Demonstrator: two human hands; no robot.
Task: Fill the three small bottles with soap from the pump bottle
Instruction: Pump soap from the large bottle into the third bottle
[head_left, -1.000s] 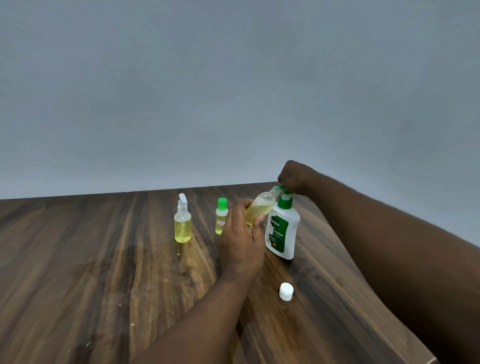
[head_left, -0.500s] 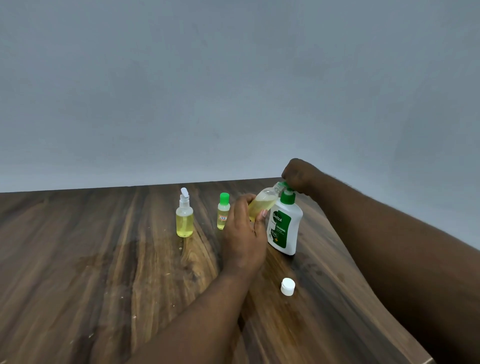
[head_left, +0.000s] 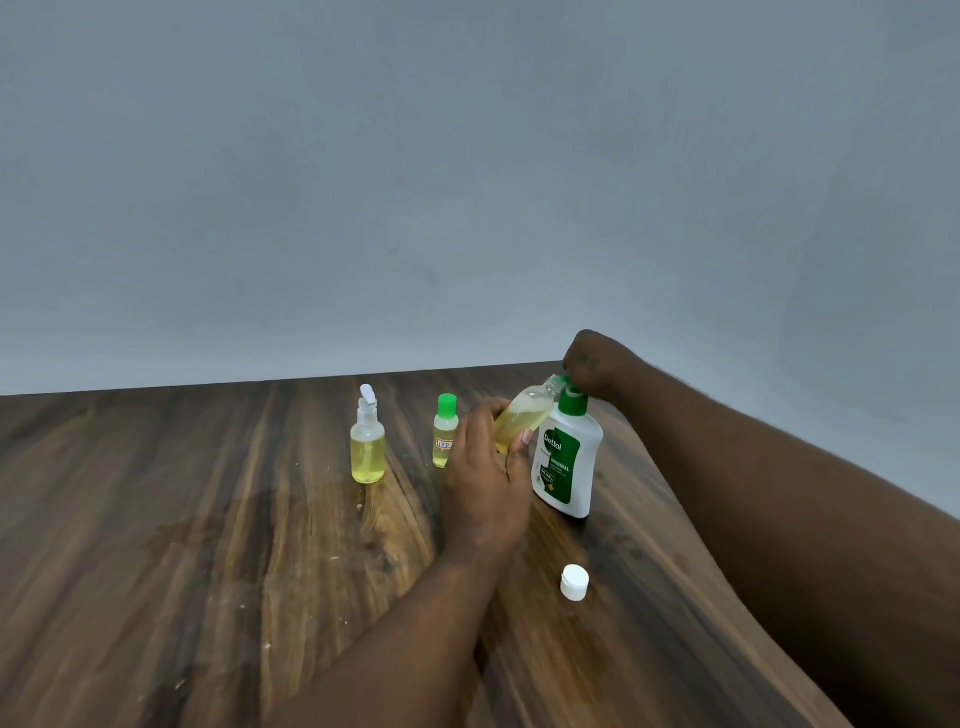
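- The left hand (head_left: 485, 478) has its grip curled round a small clear plastic bottle (head_left: 522, 421) part-filled with yellow soap. It holds the bottle off the brown wood-grain desk (head_left: 182, 519), tilted so the open neck meets the spout of the white pump bottle (head_left: 566, 462) with the green label.
- The right hand (head_left: 592, 364) sits on the green pump head, its grip bunched down over it. The fingertips are hidden, so I cannot tell whether it presses or clasps.
- Left of the hands stand a clear spray-top bottle (head_left: 368, 447) with a white nozzle and a slim green-capped bottle (head_left: 444, 434). Both are upright, closed and show yellow liquid.
- A round white cap (head_left: 574, 582) lies loose on the desk, nearer the person.
- Likely risk: the neck is narrow, so if it sits slightly off the spout, a stroke would send soap down the outside and over the fingers.
- Soapy fingers would weaken the left grip, and the tilted bottle could slip.
- The tilt makes the fill level hard to read, so overfilling is easy.
- The pump bottle stands near the desk's right edge and is held only from above, so an off-centre push could tip or slide it.
- The right forearm could knock the loose cap.
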